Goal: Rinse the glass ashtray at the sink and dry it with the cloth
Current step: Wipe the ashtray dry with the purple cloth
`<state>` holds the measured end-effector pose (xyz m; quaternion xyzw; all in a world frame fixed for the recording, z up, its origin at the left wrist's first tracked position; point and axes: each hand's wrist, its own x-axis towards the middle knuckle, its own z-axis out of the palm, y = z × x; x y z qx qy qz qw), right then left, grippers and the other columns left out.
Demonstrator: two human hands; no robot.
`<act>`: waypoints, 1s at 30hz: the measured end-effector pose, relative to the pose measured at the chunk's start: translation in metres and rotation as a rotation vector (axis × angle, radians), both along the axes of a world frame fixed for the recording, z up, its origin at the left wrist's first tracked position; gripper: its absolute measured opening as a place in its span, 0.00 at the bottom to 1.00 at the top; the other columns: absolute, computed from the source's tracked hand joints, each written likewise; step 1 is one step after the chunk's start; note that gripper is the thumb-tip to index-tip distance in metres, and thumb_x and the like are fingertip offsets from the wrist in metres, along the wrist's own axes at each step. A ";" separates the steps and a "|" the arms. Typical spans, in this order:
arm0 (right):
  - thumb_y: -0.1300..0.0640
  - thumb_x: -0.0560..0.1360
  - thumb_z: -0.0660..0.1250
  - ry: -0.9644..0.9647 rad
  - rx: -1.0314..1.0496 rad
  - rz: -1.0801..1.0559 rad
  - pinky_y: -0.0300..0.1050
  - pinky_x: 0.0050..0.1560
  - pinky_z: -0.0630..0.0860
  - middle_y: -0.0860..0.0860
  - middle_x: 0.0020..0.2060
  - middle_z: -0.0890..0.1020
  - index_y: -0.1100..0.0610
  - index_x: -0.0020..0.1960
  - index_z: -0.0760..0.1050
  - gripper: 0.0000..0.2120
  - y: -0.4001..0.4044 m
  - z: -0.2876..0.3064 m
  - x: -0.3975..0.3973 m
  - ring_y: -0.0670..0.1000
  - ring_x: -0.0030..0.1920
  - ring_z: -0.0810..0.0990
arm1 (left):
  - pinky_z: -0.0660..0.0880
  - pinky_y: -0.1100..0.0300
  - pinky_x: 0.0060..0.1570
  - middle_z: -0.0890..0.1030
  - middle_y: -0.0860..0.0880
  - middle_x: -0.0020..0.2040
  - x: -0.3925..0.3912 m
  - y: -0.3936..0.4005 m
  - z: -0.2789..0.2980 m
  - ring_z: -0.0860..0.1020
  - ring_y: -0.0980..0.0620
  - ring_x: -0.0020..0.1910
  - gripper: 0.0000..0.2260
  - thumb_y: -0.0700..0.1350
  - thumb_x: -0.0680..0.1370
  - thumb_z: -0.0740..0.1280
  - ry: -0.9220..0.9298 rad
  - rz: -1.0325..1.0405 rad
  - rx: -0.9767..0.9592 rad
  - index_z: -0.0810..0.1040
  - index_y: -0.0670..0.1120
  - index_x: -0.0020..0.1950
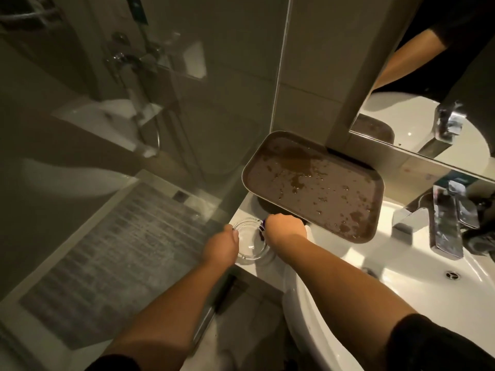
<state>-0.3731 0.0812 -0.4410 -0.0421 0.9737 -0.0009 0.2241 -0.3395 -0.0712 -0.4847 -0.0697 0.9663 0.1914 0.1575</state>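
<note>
A clear glass ashtray (250,241) rests on the white counter ledge left of the sink (417,295). My left hand (221,249) grips its left rim with thumb and fingers. My right hand (285,227) is a fist at the ashtray's right rim, closed on a small dark purple thing (263,226). Only a sliver of that thing shows, so I cannot tell whether it is the cloth. Some white material (308,232) peeks out under my right wrist.
A wet brown tray (316,188) leans over the counter behind my hands, half above the basin. The chrome tap (442,223) stands at the right, and the drain (452,275) lies below it. A mirror hangs above. A glass shower screen and a grey floor mat (115,263) lie to the left.
</note>
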 end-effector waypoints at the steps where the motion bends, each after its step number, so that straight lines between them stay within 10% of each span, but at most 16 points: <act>1: 0.55 0.81 0.62 -0.008 0.010 0.003 0.47 0.44 0.75 0.55 0.50 0.83 0.57 0.60 0.76 0.11 -0.001 -0.002 -0.001 0.55 0.45 0.82 | 0.70 0.53 0.44 0.81 0.39 0.56 -0.001 -0.001 -0.003 0.79 0.38 0.54 0.17 0.50 0.85 0.50 -0.005 -0.003 -0.009 0.70 0.41 0.65; 24: 0.51 0.80 0.62 -0.045 0.049 -0.039 0.46 0.42 0.75 0.53 0.44 0.82 0.55 0.59 0.77 0.12 -0.010 -0.011 -0.007 0.54 0.44 0.82 | 0.74 0.51 0.49 0.79 0.42 0.61 -0.009 -0.001 -0.022 0.79 0.42 0.58 0.22 0.44 0.84 0.51 -0.139 -0.007 -0.114 0.55 0.44 0.78; 30: 0.57 0.80 0.63 -0.088 -0.021 -0.077 0.50 0.55 0.79 0.55 0.51 0.82 0.57 0.61 0.77 0.12 -0.002 0.016 -0.007 0.56 0.51 0.82 | 0.74 0.52 0.48 0.79 0.42 0.61 -0.010 -0.002 -0.016 0.79 0.43 0.58 0.23 0.41 0.83 0.52 -0.172 -0.026 -0.120 0.54 0.43 0.78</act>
